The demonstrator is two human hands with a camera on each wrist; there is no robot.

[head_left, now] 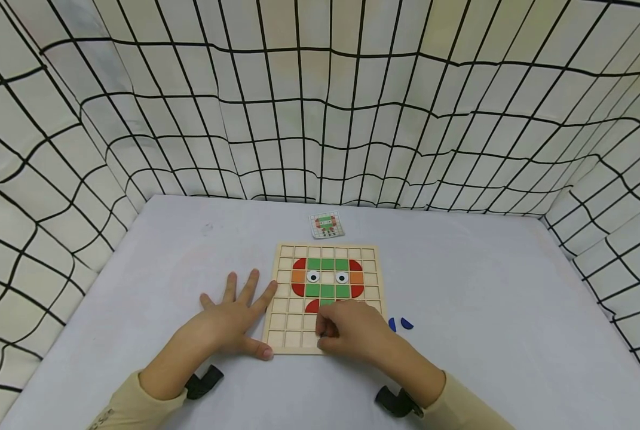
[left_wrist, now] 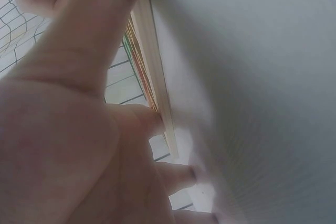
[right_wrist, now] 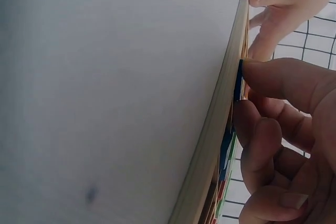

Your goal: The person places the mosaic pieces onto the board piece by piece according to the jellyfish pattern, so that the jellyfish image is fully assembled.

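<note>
A wooden grid board (head_left: 294,339) lies flat on the table, with red, green and orange tiles and two eye tiles (head_left: 342,278) set in its squares. My left hand (head_left: 228,322) is spread flat beside it, thumb and little finger at the board's left edge. Over the lower part of the board, my right hand (head_left: 354,331) pinches a small blue tile (right_wrist: 238,80) between thumb and index finger, low against the grid. More blue (right_wrist: 226,148) shows on the board beyond those fingertips in the right wrist view. The right hand hides part of the lower squares in the head view.
Two loose blue half-round tiles (head_left: 407,323) lie just right of the board. A small picture card (head_left: 326,225) with a matching coloured figure sits behind it. White table cloth (head_left: 486,298) surrounds the board, and black netting (head_left: 320,119) over white walls rises at the back and sides.
</note>
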